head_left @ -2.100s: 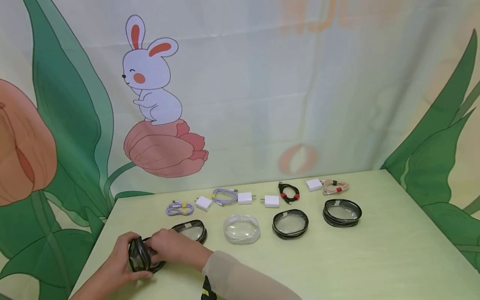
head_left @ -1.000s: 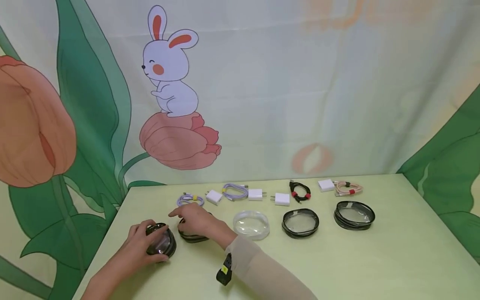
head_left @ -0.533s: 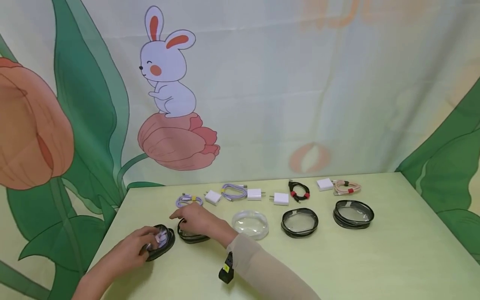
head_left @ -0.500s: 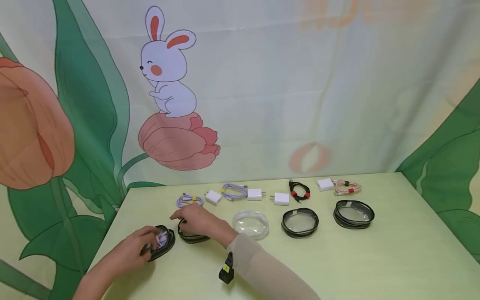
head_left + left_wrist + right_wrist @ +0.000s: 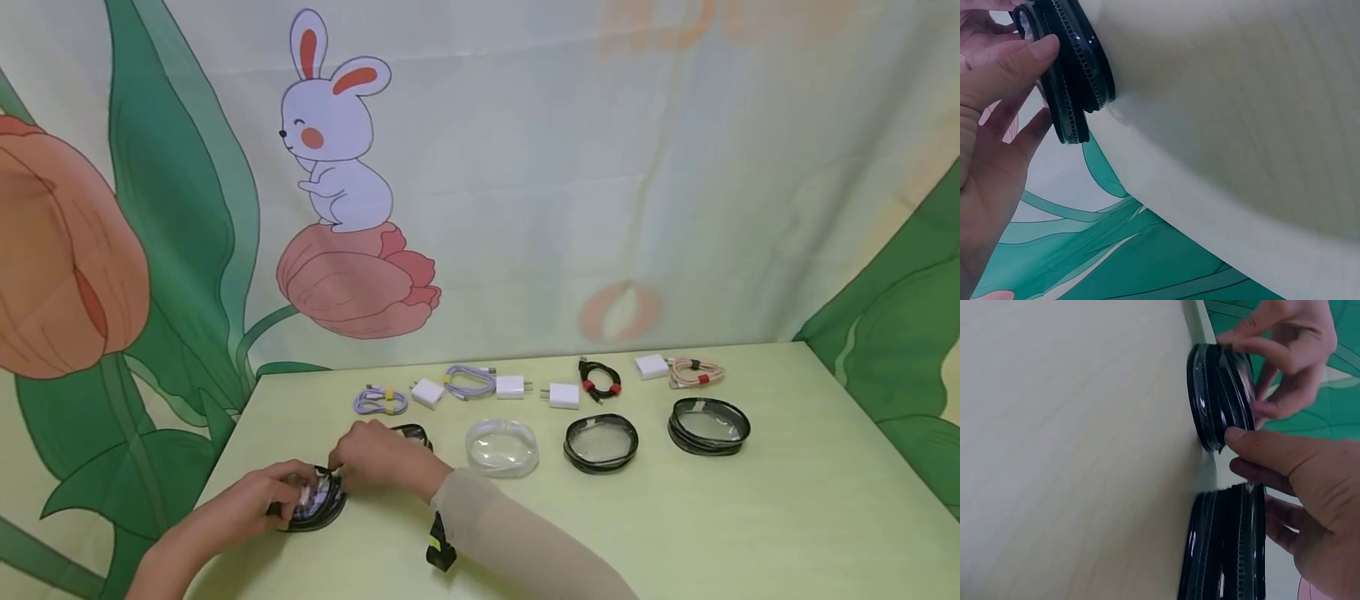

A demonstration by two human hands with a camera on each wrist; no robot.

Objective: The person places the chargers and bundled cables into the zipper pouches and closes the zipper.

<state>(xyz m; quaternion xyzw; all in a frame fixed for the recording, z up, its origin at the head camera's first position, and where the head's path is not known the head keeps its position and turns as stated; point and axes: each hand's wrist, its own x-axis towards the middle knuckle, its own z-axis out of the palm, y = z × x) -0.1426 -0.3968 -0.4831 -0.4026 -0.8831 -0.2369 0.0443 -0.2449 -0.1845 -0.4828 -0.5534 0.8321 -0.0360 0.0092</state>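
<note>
A round clear zip pouch (image 5: 324, 507) with black rims sits at the left of the table, something pale and purplish showing through its top. My left hand (image 5: 258, 496) grips it from the left, thumb on the rim in the left wrist view, where zipper teeth line the pouch's side (image 5: 1066, 75). At the pouch's right edge, my right hand (image 5: 386, 457) pinches the rim between thumb and forefinger; the right wrist view has the thumb (image 5: 1244, 439) on the edge of this pouch (image 5: 1207, 394). The right hand partly hides a second black-rimmed pouch (image 5: 415, 432).
Right of the hands stand a white-rimmed clear pouch (image 5: 502, 471) and two black-rimmed ones, the nearer (image 5: 600, 467) and the farther (image 5: 708, 446). Behind them lie purple cables (image 5: 380, 408), white chargers (image 5: 428, 392), a black cable (image 5: 600, 392) and a pink cable (image 5: 696, 372). A printed curtain (image 5: 510, 208) hangs behind.
My right hand has come down and left from the second pouch to the first one's edge. The left hand has kept the first pouch, which now lies flatter and slightly lower.
</note>
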